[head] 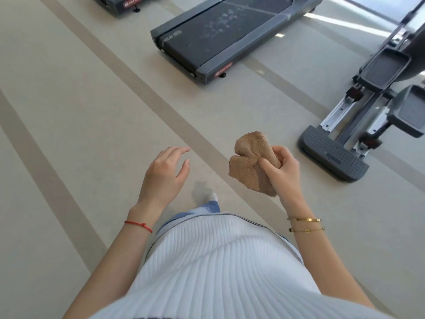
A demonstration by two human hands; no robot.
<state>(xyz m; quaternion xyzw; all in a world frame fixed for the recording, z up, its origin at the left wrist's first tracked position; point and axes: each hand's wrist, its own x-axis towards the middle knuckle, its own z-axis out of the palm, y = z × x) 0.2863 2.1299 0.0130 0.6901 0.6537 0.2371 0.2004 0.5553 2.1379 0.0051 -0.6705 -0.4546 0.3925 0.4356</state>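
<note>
The right hand (285, 168) has its grip curled round a bunched tan cloth (250, 164), held above the floor (92, 111). The left hand (163, 176) is loose and empty. The elliptical trainer (333, 155) lies just right of the cloth, nearer than the treadmill (218, 35) ahead.

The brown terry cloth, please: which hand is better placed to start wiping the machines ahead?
Right, probably. The right grip holds the bunched brown terry cloth and is nearer the elliptical trainer; the left grip hangs open, holding nothing.
</note>
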